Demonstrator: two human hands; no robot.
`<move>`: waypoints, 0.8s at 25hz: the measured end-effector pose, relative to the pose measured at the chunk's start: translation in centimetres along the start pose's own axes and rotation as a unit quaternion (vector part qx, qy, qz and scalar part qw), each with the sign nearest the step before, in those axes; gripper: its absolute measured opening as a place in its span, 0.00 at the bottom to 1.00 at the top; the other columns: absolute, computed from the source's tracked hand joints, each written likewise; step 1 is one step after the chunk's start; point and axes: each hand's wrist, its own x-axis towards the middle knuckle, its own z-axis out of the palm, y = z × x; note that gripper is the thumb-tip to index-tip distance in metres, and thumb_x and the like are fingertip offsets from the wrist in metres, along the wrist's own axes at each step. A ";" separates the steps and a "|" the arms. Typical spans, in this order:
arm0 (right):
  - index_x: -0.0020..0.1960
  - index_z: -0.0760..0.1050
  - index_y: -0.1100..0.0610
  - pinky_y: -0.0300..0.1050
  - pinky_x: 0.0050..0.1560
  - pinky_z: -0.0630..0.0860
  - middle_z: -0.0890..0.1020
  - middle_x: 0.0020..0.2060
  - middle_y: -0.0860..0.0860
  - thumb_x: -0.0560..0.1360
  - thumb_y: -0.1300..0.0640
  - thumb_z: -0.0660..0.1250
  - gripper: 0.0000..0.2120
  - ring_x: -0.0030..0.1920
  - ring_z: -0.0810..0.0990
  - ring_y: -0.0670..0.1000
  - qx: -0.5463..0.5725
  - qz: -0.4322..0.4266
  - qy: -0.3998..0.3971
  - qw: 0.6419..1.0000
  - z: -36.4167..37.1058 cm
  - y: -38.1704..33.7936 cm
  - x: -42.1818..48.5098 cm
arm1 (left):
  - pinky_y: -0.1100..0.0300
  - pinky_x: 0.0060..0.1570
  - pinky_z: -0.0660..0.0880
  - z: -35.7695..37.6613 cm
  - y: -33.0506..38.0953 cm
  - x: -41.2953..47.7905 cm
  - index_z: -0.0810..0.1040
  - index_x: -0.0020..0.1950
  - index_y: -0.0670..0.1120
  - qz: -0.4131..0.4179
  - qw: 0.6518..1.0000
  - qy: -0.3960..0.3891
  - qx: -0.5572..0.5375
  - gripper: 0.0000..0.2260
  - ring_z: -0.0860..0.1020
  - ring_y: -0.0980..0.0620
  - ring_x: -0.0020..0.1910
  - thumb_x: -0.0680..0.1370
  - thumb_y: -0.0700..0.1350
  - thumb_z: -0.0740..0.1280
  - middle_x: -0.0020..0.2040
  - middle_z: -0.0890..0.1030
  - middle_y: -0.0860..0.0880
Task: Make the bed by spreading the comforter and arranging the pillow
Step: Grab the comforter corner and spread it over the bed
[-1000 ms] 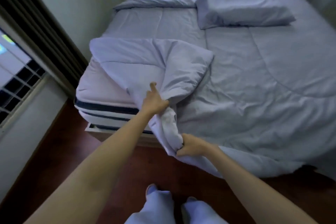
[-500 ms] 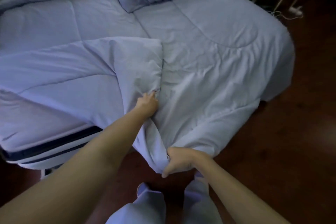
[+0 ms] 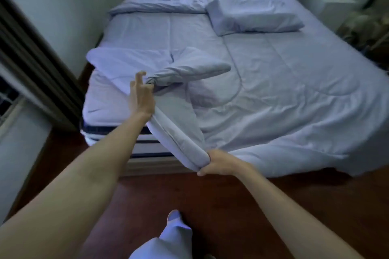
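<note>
A pale lilac comforter covers most of the bed, with its near-left corner folded back on itself into a bunched flap. My left hand pinches the flap's gathered end, some fingers raised. My right hand is closed on the comforter's folded edge at the foot of the bed. A matching pillow lies near the head, angled across the middle. The bare mattress corner shows at the near left.
A wall and dark curtain stand close on the bed's left. Dark wooden floor lies at the foot, with my leg below. A white box-like unit and clutter sit to the bed's right.
The view swung back left. My left hand lifted the folded flap and gathered it into a bunch, while my right hand kept its hold on the lower edge.
</note>
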 end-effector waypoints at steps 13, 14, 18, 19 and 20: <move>0.52 0.79 0.55 0.47 0.54 0.71 0.82 0.54 0.56 0.71 0.51 0.67 0.12 0.56 0.78 0.58 -0.333 -0.168 -0.021 0.928 9.0 -0.1 -3.9 | 0.51 0.49 0.70 -11.2 -11.3 -25.7 0.70 0.67 0.40 -0.366 0.884 -0.182 0.226 0.20 0.75 0.37 0.58 0.75 0.38 0.63 0.66 0.64 0.42; 0.52 0.79 0.55 0.48 0.55 0.72 0.82 0.54 0.56 0.71 0.51 0.67 0.12 0.56 0.78 0.58 -0.352 -0.172 -0.022 0.920 9.7 0.3 -3.6 | 0.51 0.52 0.70 -10.7 -11.5 -27.5 0.67 0.69 0.41 -0.388 0.873 -0.200 0.216 0.21 0.74 0.37 0.60 0.75 0.38 0.62 0.69 0.62 0.42; 0.48 0.78 0.56 0.48 0.51 0.72 0.83 0.51 0.57 0.71 0.56 0.65 0.08 0.54 0.79 0.59 -0.369 -0.165 -0.050 0.913 11.5 2.7 -3.0 | 0.50 0.55 0.72 -9.8 -12.1 -31.8 0.62 0.73 0.44 -0.491 0.824 -0.245 0.141 0.29 0.71 0.38 0.62 0.73 0.39 0.66 0.69 0.58 0.41; 0.47 0.78 0.56 0.47 0.47 0.71 0.83 0.50 0.57 0.71 0.58 0.64 0.07 0.53 0.79 0.59 -0.358 -0.161 -0.047 0.919 11.7 3.2 -3.0 | 0.51 0.53 0.72 -9.8 -12.3 -32.4 0.63 0.72 0.43 -0.525 0.808 -0.241 0.115 0.30 0.72 0.38 0.61 0.72 0.39 0.68 0.68 0.59 0.41; 0.46 0.77 0.56 0.45 0.44 0.69 0.83 0.49 0.57 0.71 0.60 0.63 0.06 0.53 0.79 0.59 -0.345 -0.156 -0.044 0.925 11.9 3.7 -2.9 | 0.52 0.50 0.72 -9.8 -12.3 -32.8 0.64 0.71 0.42 -0.549 0.797 -0.235 0.097 0.29 0.72 0.38 0.61 0.71 0.40 0.69 0.68 0.60 0.40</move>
